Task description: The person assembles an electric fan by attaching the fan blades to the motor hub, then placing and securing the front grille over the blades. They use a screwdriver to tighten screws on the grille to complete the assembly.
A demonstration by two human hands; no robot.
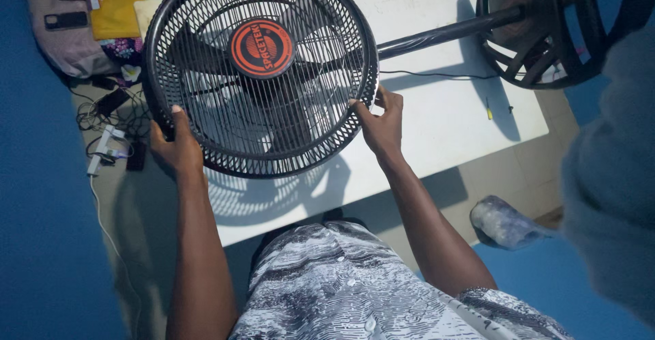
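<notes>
Gripping black fan guard (259, 74) rim: left hand (176, 145) clasped, right hand (382, 125) pinching; white table (437, 108) beneath.

A white table (443, 118) fills the middle of the frame, brightly lit from above so that dark, sharp shadows fall across its top and onto the pale tiled floor (505, 176) at centre right. Blue surfaces (41, 244) run down the left edge and across the lower right corner. In the upper left lie a yellow cloth (116, 2), a dark phone (66, 20) on a pinkish bag (58, 47), and a tangle of cables with a white power strip (104, 148).
</notes>
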